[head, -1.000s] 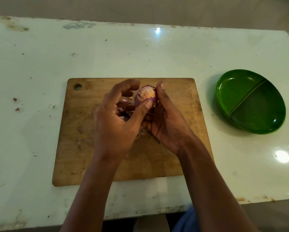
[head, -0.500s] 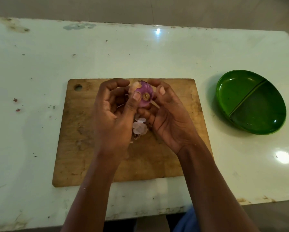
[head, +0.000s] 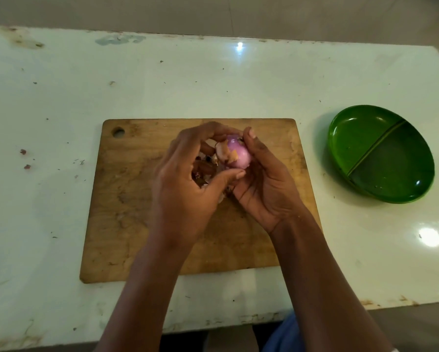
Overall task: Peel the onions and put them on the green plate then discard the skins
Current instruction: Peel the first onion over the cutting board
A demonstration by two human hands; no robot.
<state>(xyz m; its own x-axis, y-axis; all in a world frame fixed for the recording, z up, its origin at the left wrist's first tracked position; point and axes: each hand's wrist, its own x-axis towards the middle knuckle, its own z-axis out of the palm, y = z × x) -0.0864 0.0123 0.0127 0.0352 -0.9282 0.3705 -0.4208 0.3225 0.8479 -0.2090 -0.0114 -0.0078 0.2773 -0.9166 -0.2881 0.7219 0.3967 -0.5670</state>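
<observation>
Purple onion (head: 236, 154); green plate (head: 381, 153); brown board (head: 127, 199).

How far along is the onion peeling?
Partly done: loose skins lie on the cutting board beneath the hands. In hand: the left hand and right hand grip one onion, mostly bare purple, a scrap of skin clinging. Left: the green plate holds no onion, and the skins are not discarded.

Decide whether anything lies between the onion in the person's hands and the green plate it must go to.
Nothing visible does. The left hand and right hand hold the onion over the wooden board; to its right lies only bare table, then the green plate, which holds no onions.
</observation>
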